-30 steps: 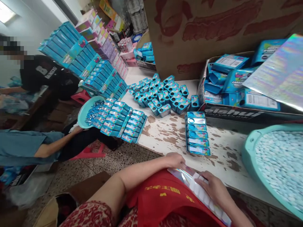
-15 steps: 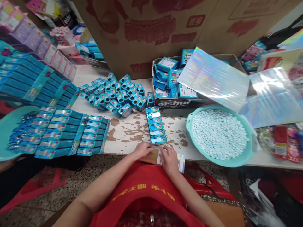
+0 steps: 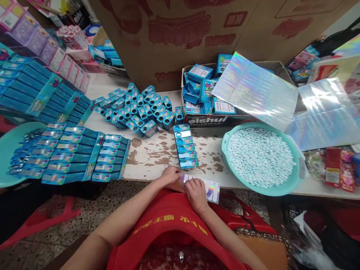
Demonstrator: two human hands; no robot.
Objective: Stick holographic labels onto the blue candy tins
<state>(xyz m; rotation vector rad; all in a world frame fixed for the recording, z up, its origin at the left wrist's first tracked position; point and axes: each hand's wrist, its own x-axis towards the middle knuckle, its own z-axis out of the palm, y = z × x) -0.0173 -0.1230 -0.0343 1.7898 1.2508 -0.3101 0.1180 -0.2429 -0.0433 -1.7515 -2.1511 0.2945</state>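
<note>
A shiny rainbow-silver sticker sheet (image 3: 213, 189) lies at the table's front edge, close to my body. My left hand (image 3: 171, 175) is closed at its left end, the fingertips pressed together. Curled fingers of my right hand (image 3: 196, 193) rest on the middle of the sheet and cover part of it; whether a loose sticker is between them is hidden. Just beyond the hands stands a row of small blue boxes (image 3: 186, 148), side by side. One box top near the far end looks whiter than the others.
Many blue boxes with round holes (image 3: 140, 108) stand behind. At right is a turquoise basin (image 3: 225, 150) of pale candies; behind it are a carton (image 3: 208, 120) of blue packs and larger silver sheets (image 3: 257, 90). Filled blue display trays (image 3: 70, 157) and another basin (image 3: 5, 150) are left.
My right hand has drawn slightly left and its fingers have curled in more. More of the sticker sheet shows around it. My left hand has barely moved.
</note>
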